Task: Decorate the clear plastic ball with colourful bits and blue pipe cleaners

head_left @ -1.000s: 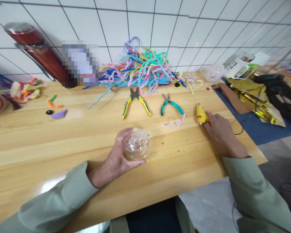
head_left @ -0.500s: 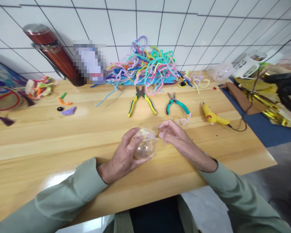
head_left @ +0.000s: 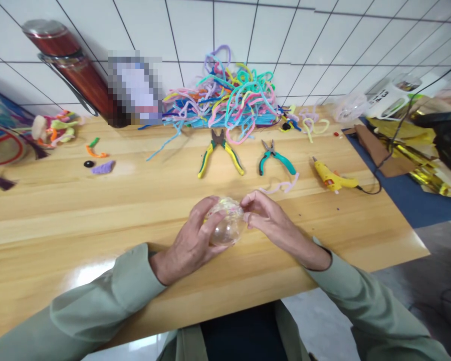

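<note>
My left hand (head_left: 195,233) is wrapped round a clear, see-through ball (head_left: 228,231) just above the table. Some pale and coloured material shows at the ball's upper part; what it is I cannot make out. At the ball's right side, the thumb and fingers of my right hand (head_left: 261,213) are pinched together, close against it. Whatever lies in that pinch is too small to name. Beyond the right hand a pale pink fuzzy stem (head_left: 281,187) rests on the wood, near teal-handled pliers (head_left: 276,159).
Yellow-handled pliers (head_left: 220,154) lie behind the ball. A heap of pipe cleaners (head_left: 229,103) is against the tiled wall. To the right lies a corded yellow glue gun (head_left: 332,175); a red thermos (head_left: 75,72) leans at back left. A purple piece (head_left: 102,167) lies left.
My right hand has moved left, up to the ball's side. More of the pink stem now shows behind it. The left hand keeps its hold, and the view has shifted slightly.
</note>
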Demonstrator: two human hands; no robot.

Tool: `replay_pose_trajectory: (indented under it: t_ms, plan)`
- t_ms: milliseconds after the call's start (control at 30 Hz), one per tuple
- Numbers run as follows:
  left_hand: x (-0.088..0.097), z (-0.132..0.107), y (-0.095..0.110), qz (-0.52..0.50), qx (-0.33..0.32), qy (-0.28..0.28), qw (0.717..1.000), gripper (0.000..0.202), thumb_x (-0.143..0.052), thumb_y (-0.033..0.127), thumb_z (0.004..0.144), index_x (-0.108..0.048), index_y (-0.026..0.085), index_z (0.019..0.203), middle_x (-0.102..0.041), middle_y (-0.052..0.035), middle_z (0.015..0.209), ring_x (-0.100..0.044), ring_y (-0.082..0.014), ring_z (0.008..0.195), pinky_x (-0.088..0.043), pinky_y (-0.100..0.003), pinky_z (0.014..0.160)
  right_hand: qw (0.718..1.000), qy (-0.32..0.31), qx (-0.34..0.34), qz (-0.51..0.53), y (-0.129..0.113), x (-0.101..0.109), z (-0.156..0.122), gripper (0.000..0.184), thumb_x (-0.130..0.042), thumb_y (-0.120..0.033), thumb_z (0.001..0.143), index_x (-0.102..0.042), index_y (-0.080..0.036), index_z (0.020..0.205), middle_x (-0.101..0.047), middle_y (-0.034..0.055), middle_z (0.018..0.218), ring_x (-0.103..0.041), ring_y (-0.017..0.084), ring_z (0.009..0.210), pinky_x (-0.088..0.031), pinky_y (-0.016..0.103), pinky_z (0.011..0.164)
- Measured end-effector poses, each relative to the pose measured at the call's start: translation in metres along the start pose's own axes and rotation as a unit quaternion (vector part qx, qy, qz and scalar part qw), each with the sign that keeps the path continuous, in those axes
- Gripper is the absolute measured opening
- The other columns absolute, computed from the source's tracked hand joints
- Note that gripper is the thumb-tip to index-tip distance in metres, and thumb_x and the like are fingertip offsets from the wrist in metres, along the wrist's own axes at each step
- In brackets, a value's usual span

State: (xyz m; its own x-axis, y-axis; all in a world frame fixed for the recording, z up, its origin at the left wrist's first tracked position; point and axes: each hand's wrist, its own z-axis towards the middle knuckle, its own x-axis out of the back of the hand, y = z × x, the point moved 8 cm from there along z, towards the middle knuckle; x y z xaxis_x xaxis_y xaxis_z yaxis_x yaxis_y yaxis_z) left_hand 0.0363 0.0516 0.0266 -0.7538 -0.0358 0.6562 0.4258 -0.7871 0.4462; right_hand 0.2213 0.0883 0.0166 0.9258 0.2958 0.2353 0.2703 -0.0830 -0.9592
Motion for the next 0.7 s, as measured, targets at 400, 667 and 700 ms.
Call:
replay_pose_trajectory:
  t_ms: [400,667,700]
  plan:
    - [-0.0005,-0.0038,-0.0025,0.013,0.008,0.004,1.000,0.089,-0.085,0.037,0.093,-0.032,0.027,0.164,-0.047,-0.0221,0.155,-0.057,-0.0382,0.145,-0.063,-0.057,0.111,0.999,0.010,0.018,0.029,-0.0056,0.0022,-0.0002,0.018,-0.070,-0.029,0.081,-0.061,-0.025,0.096,-0.067,0.0033,0.100,-0.065,0.023,0.098,-0.056,0.037,0.081]
    - [0.0023,0.0016,0.0012,0.017,0.005,0.015,1.000,0.088,-0.086,0.033,0.093,-0.033,0.025,0.163,-0.050,-0.0225,0.152,-0.059,-0.0366,0.142,-0.064,-0.056,0.108,0.995,-0.007,-0.043,0.090,0.0032,0.0007,0.0026,0.022,-0.071,-0.042,0.085,-0.064,-0.024,0.095,-0.068,0.0025,0.098,-0.065,0.020,0.090,-0.056,0.031,0.069]
    - [0.0022,0.0018,0.0017,0.018,0.002,0.014,1.000,0.088,-0.085,0.033,0.093,-0.033,0.025,0.163,-0.051,-0.0222,0.152,-0.059,-0.0365,0.141,-0.064,-0.056,0.108,0.996,-0.004,-0.036,0.078,0.0022,0.0010,0.0033,0.021,-0.071,-0.041,0.085,-0.064,-0.024,0.094,-0.068,0.0025,0.096,-0.065,0.020,0.089,-0.055,0.031,0.069]
